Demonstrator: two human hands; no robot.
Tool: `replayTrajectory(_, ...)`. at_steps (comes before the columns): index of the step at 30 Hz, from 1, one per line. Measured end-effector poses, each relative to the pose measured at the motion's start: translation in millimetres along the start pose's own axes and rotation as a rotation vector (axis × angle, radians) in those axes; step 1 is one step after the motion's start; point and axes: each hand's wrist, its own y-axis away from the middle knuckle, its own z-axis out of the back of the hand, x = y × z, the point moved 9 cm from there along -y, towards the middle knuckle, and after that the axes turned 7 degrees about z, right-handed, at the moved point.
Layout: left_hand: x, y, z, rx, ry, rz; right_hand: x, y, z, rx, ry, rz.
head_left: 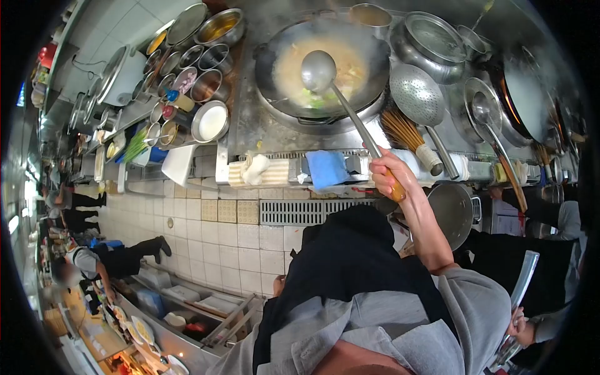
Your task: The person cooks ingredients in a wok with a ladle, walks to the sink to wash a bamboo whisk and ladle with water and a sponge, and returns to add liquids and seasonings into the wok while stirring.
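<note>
Ladle of silvery steel with a wooden handle [356, 121] sits in the closed right hand [392, 177], its round bowl over the wide black wok [270, 78], where slow, shallow sweeps should limit splashing; the left hand [279, 285], mostly hidden beside the black apron [350, 240], has fingers I cannot read. Cloudy pale broth with green bits [287, 70] fills the wok's middle, while one round steel bowl [225, 129] holds something white, another [235, 20] orange-yellow liquid

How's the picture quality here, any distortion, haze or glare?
Head view: strong fisheye curving, with black corners; head view: steam hazes the far side of the wok; head view: bright patches wash out at the left edge; head view: the right hand and ladle look reasonably sharp.
</note>
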Motion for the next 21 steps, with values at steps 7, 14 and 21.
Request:
replayTrajectory(7,-119.2,47.6,42.1,0.028,0.319,0.201,-6.8,13.3,-43.1,0.198,-0.020,-0.121)
replayTrajectory(14,-101.8,46.0,40.4,-0.021,0.030,0.153,0.7,2.8,-41.2,0.138,0.259,-0.011)
replayTrajectory(21,-162.7,52.6,48.9,0.020,0.077,0.131,9.6,-3.6,-7.0,-0.028,0.346,0.066)
